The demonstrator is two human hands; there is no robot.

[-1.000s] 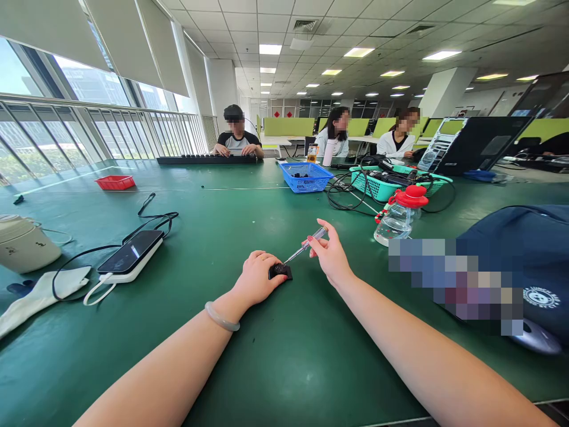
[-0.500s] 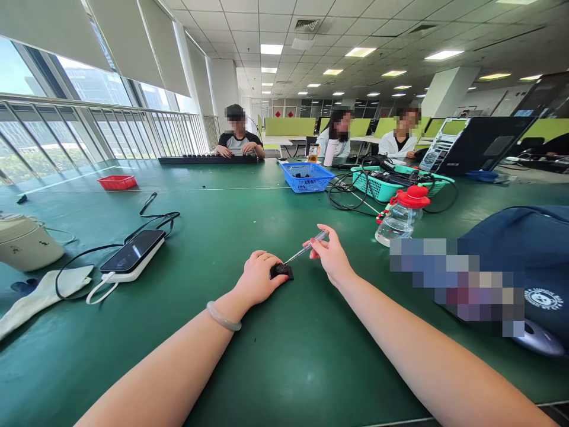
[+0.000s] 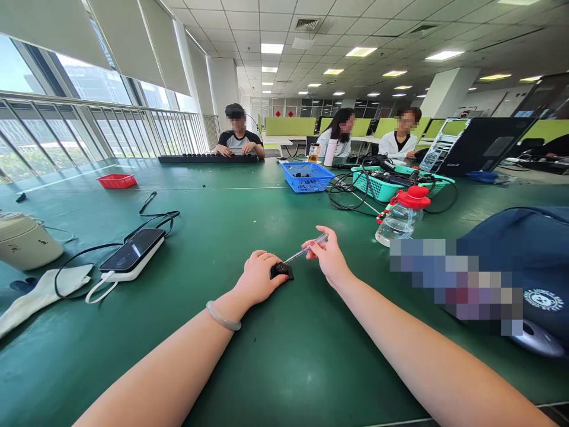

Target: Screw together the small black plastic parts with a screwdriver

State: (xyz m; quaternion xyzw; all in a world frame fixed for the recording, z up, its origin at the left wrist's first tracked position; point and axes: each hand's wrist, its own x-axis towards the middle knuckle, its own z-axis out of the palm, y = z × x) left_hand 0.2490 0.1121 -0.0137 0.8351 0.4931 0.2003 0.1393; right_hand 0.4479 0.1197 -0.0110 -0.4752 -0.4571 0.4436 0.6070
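Note:
A small black part (image 3: 287, 273) lies on the green table (image 3: 213, 367) in front of me. My left hand (image 3: 260, 277) grips it from the left, thumb along its near side and fingers over its far edge. In my right hand (image 3: 326, 255) is a thin screwdriver with a clear handle (image 3: 315, 244), pinched between the fingers. Its shaft slants down to the left, and the tip meets the top of the black part. The details of the part under the tip are too small to tell.
On the left are a phone on a white power bank (image 3: 133, 255), a cable and a white glove (image 3: 48, 290). A red-lidded bottle (image 3: 400, 216), blue basket (image 3: 306, 178), green basket (image 3: 386, 187) and dark bag (image 3: 524, 249) stand rightward. Several people sit beyond.
My right hand and the screwdriver have tilted slightly lower, with the handle a little lower. My left hand and the black part stay in place.

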